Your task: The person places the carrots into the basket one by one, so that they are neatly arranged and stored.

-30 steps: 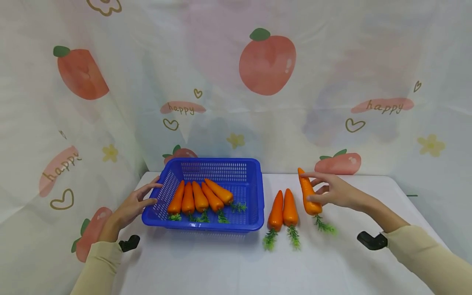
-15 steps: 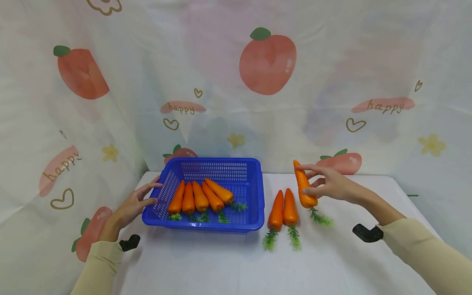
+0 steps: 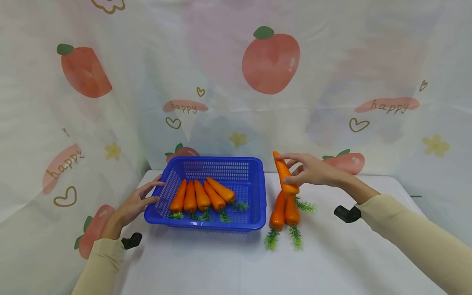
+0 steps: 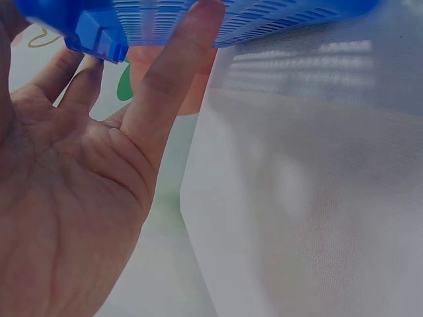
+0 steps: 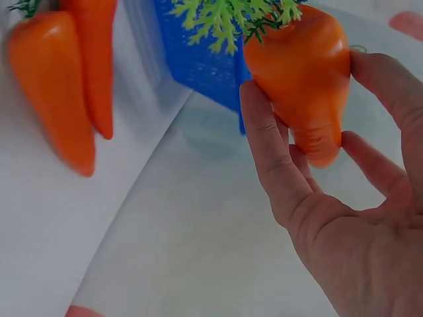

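My right hand (image 3: pixel 311 169) pinches an orange carrot (image 3: pixel 283 172) with green leafy tops between thumb and fingers, holding it up off the table. In the right wrist view the thumb and fingers sit on either side of the carrot (image 5: pixel 301 72). In the head view it partly covers two carrots (image 3: pixel 277 214) lying side by side on the table. My left hand (image 3: pixel 133 201) touches the left side of a blue plastic basket (image 3: pixel 206 226), its fingers spread along the rim and thumb fairly straight. Inside the basket several carrots (image 3: pixel 202 198) lie in a row, tips pointing away.
A white-covered table (image 3: pixel 221 266) carries everything. Behind and to the left hangs a patterned cloth (image 3: pixel 221 61) with printed fruit and hearts. The basket's right wall (image 3: pixel 262 192) stands close to the two loose carrots.
My right hand has carried its carrot left and upward, from beside the two loose carrots to above them. The left hand stays at the basket, and the head view has shifted slightly.
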### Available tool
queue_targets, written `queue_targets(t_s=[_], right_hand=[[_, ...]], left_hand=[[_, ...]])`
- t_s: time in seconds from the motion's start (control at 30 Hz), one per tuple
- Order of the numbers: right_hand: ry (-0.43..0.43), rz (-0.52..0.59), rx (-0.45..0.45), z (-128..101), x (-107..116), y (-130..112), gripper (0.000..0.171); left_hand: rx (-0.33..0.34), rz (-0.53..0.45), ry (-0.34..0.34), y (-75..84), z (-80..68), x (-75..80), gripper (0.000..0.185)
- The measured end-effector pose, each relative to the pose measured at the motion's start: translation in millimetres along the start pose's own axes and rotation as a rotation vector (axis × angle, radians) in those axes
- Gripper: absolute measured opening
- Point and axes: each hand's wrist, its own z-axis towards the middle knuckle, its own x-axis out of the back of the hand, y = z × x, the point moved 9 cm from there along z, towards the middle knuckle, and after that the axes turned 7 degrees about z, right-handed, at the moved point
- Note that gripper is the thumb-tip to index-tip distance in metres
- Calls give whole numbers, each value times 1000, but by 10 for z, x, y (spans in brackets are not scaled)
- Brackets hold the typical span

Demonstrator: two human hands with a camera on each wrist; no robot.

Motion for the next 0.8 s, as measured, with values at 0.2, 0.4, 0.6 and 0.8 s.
queue_targets(t_s=[0.2,0.4,0.6,0.8], right_hand=[[-70,-12,19,315,-164,-206,73],[-131,-35,42,592,-378,-421,71],[-172,-40,68,885,-604,-648,69],[-213,39,50,1183,-880,-719,70]], left_hand=[[-10,-13,1,7,20,5,52],[6,-12,4,-14,19,7,53],[6,-22,9,-7,17,10,52],[10,-12,4,-5,9,12,53]])
